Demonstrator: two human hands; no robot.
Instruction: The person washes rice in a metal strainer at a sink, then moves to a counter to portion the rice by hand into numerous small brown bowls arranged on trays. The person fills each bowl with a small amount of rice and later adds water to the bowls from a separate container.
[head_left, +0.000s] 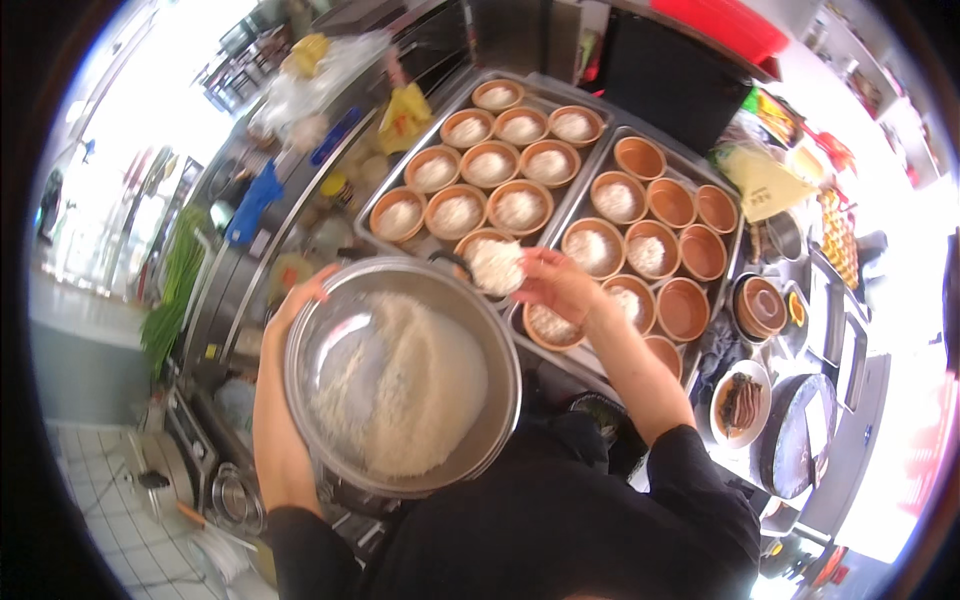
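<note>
My left hand (304, 298) grips the rim of a large stainless steel bowl (504, 390), tilted in front of my body. White grains that look like uncooked rice (405, 397) lie in it. My right hand (559, 285) holds a small scoop or cup heaped with the same grains (496, 264) just beyond the bowl's rim. A dark curved handle (450, 261) shows beside that heap. Beneath it is a clay pot (469, 244), partly hidden. More clay pots with white grains (520, 208) fill the left metal tray (367, 217).
A second metal tray (611, 142) carries clay pots, some with grains and some bare inside, such as one pot (682, 309). To the right are a plate of meat (742, 405), stacked clay pots (763, 306) and a round board (796, 427) with a cleaver (814, 427). Green stalks (176, 277) hang left.
</note>
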